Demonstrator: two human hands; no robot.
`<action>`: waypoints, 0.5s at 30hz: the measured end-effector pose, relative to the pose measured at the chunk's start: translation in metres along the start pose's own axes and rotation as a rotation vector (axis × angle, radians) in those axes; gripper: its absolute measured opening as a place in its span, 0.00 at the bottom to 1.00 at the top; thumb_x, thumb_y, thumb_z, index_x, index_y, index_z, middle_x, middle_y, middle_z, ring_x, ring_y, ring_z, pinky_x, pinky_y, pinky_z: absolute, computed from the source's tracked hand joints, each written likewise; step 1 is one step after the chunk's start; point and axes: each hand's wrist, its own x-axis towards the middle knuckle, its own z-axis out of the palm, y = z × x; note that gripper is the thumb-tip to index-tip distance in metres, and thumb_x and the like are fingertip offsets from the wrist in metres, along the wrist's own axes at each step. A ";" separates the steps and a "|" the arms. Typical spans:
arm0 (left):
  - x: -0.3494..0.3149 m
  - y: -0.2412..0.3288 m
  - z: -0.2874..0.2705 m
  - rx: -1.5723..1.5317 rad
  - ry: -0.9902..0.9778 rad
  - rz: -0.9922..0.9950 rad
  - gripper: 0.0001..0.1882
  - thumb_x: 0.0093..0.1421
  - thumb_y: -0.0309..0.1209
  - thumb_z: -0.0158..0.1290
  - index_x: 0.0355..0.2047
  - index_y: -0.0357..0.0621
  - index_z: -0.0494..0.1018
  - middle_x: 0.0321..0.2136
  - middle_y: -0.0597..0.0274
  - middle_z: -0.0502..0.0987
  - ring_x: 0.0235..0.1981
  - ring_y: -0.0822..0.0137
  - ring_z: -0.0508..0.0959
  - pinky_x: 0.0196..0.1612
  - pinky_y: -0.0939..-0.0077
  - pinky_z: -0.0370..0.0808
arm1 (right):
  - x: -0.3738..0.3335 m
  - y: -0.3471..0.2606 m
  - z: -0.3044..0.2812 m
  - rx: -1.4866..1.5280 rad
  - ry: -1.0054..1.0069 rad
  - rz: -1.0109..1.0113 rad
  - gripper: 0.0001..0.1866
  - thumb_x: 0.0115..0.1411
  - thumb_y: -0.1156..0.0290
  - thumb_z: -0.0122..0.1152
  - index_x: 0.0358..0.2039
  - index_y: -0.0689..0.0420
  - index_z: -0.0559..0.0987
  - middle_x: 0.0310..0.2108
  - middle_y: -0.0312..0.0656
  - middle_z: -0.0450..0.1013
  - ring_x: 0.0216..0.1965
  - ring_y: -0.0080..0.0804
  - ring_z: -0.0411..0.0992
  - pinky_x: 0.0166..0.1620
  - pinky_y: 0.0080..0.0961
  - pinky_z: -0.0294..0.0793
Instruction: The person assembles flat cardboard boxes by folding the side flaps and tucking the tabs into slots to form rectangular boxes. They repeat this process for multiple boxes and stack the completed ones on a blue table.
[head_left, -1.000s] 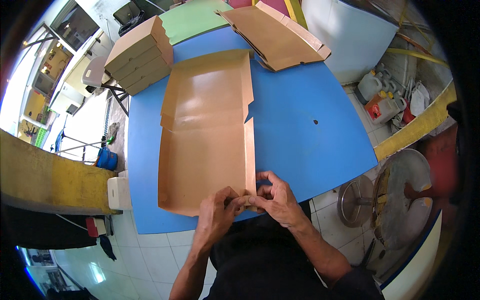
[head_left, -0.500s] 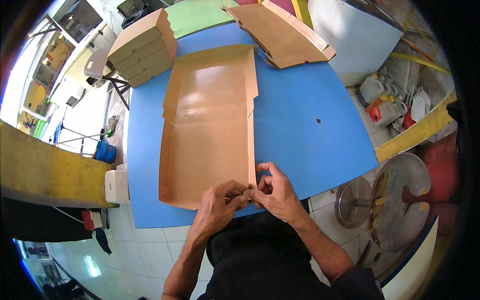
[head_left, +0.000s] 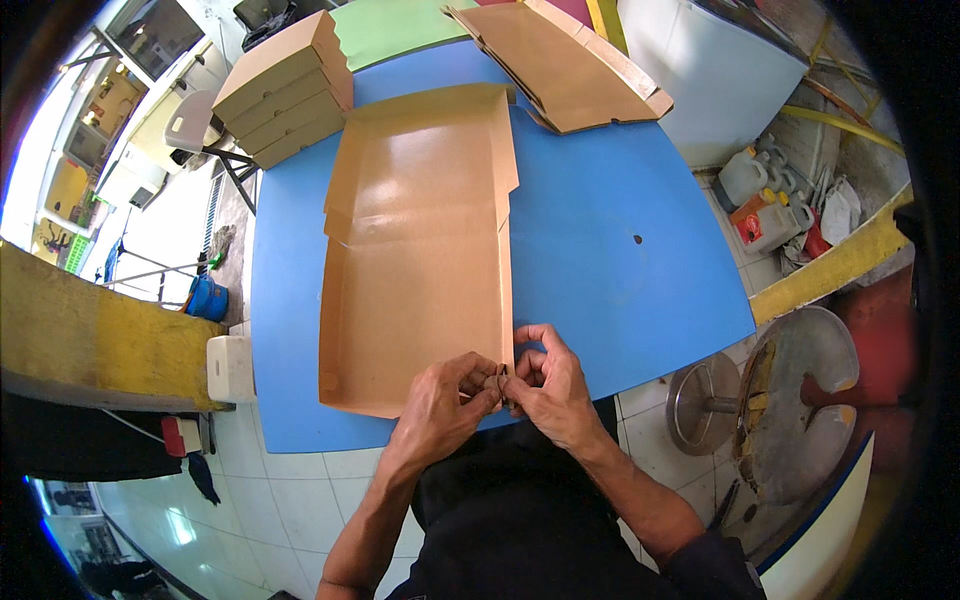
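A brown cardboard box [head_left: 415,310] lies unfolded on the blue table, its lid half stretching away from me and its side walls raised. At its near right corner both my hands meet. My left hand [head_left: 447,400] is closed, thumb and fingers pinching a small cardboard flap at that corner. My right hand [head_left: 548,388] grips the same corner from the right, thumb against the flap and index finger curled outside the wall. The fingers partly hide the flap.
Closed boxes form a stack [head_left: 285,90] at the table's far left. Flat unfolded cardboard [head_left: 570,70] lies at the far right. The blue table [head_left: 630,300] has a small dark spot. Plastic jugs [head_left: 765,220] and a round metal stool base [head_left: 700,405] stand on the floor to the right.
My hands stay at the same corner, with only a slight shift of the fingers around the flap. The box has barely moved.
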 end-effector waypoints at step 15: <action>0.017 0.003 -0.020 0.004 -0.213 -0.167 0.16 0.61 0.34 0.64 0.37 0.31 0.77 0.29 0.56 0.82 0.29 0.71 0.80 0.33 0.75 0.79 | 0.005 -0.017 -0.013 -0.066 -0.150 0.039 0.30 0.62 0.80 0.65 0.60 0.67 0.61 0.24 0.37 0.71 0.25 0.22 0.74 0.29 0.22 0.83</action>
